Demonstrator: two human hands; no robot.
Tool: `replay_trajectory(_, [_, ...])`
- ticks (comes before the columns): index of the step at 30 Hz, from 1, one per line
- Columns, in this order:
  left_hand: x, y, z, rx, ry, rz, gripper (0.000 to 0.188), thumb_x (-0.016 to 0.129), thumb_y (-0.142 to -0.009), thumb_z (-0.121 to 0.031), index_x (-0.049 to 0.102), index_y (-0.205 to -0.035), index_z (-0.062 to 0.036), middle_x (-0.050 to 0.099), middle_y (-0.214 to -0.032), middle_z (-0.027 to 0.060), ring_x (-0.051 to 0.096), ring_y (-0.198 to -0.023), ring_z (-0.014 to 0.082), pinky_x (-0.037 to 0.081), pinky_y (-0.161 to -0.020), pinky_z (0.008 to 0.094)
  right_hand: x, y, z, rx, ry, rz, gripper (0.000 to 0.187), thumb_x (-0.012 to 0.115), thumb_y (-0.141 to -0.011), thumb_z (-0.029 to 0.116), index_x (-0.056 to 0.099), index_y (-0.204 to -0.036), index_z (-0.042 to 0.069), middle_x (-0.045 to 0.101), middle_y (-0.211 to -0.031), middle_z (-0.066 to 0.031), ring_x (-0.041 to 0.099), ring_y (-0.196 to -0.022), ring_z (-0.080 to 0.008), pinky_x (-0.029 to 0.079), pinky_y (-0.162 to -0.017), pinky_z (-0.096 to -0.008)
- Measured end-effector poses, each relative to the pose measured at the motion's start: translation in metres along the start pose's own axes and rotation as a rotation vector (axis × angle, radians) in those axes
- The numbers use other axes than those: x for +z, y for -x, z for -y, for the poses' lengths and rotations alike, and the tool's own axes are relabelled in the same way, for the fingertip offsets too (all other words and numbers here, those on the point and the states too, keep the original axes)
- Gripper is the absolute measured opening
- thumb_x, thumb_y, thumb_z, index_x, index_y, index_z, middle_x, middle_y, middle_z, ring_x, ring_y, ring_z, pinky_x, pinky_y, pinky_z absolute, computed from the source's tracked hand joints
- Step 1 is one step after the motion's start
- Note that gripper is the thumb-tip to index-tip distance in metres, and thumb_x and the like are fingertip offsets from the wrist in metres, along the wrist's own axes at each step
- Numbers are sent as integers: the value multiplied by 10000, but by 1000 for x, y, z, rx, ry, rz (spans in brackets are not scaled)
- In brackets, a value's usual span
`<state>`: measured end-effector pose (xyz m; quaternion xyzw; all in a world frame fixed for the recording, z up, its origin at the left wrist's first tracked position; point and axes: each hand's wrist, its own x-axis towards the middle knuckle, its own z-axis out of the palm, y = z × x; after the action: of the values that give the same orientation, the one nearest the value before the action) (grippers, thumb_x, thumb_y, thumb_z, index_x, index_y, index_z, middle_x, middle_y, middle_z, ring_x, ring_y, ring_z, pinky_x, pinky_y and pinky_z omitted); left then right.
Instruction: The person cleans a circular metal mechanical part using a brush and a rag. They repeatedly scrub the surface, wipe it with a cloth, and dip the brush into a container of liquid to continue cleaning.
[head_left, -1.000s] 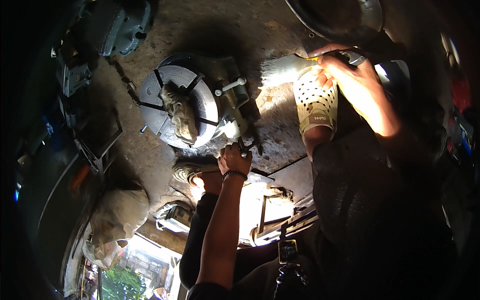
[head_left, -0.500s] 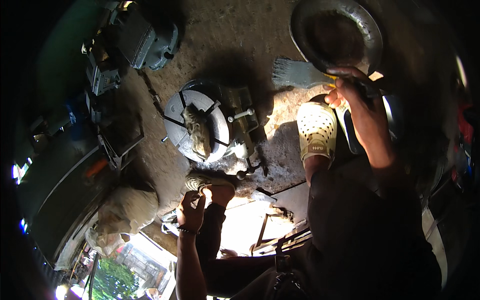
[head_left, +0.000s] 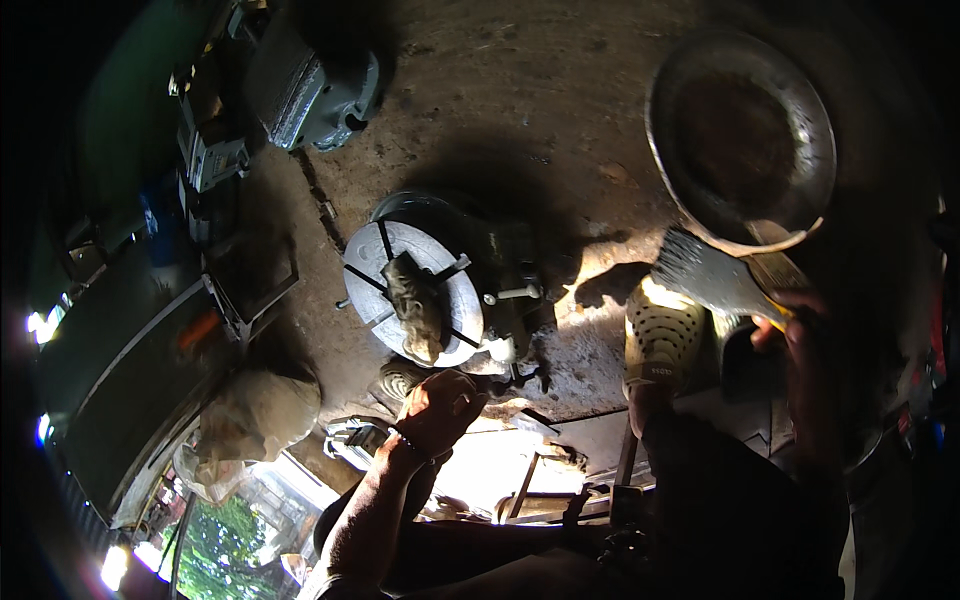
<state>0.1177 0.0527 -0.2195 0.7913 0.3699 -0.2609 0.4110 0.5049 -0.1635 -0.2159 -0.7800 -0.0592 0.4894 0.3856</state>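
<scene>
In my right hand (head_left: 797, 318) is a wide flat paintbrush (head_left: 712, 278), gripped by its handle, the dark bristles pointing left and slightly up. It is above my shoe, close to the near rim of a round metal pan (head_left: 738, 150). My left hand (head_left: 440, 412) is closed, fingers curled, just below a round slotted metal rotary table (head_left: 455, 290); what it holds, if anything, is hidden. A crumpled rag (head_left: 415, 310) lies on the rotary table. Beside it stands a dark base with a light-coloured handle (head_left: 515, 294).
A grey painted machine part (head_left: 325, 100) stands at the far left. Along the left side are a metal frame (head_left: 245, 310) and a pale plastic bag (head_left: 258, 415). My light clog (head_left: 662, 335) is on the floor between rotary table and pan.
My right hand has drawn back toward me and rightward with the paintbrush, which has tilted. My left hand has moved right, toward the rotary table. The view has shifted.
</scene>
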Motion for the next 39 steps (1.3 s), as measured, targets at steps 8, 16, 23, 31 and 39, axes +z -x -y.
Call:
replay_trajectory(8, [-88,-4,3,-35,79,115,203,740,-879,-224,690,-797,-45,699,-883,105,688,-793,279,562,-696,378,18,-34,20,-195,-40,23,400,594,-976,319,601,-1199,-12,676,-951,-97,639,-841,-161,470,-721,-276])
replay_trajectory(16, [-187,43,61,-256,-10,-228,168,783,-802,-75,686,-923,-10,698,-955,141,690,-901,295,552,-785,376,29,-62,56,-280,140,63,534,600,-958,422,573,-1266,-14,666,-1011,-131,633,-859,-185,480,-792,-309])
replay_trajectory(23, [-208,153,204,-579,197,-501,145,652,-940,-62,656,-1068,5,720,-994,112,690,-930,165,533,-812,310,76,-90,116,-578,440,78,451,566,-996,374,604,-1228,-11,590,-1177,-132,619,-931,-204,517,-777,-346])
replay_trajectory(31, [-56,206,330,-674,549,-759,208,658,-948,-174,663,-1042,12,721,-930,164,715,-884,244,533,-814,347,194,-71,241,-359,228,332,545,522,-1038,442,478,-1389,27,587,-1115,-83,547,-980,-169,433,-866,-306])
replay_trajectory(39, [14,219,395,-491,614,-776,188,679,-920,-109,664,-1051,24,704,-1019,188,698,-952,331,520,-851,355,368,-21,300,-378,229,689,431,553,-1031,199,482,-1389,-30,598,-1267,-158,561,-1156,-209,456,-983,-340])
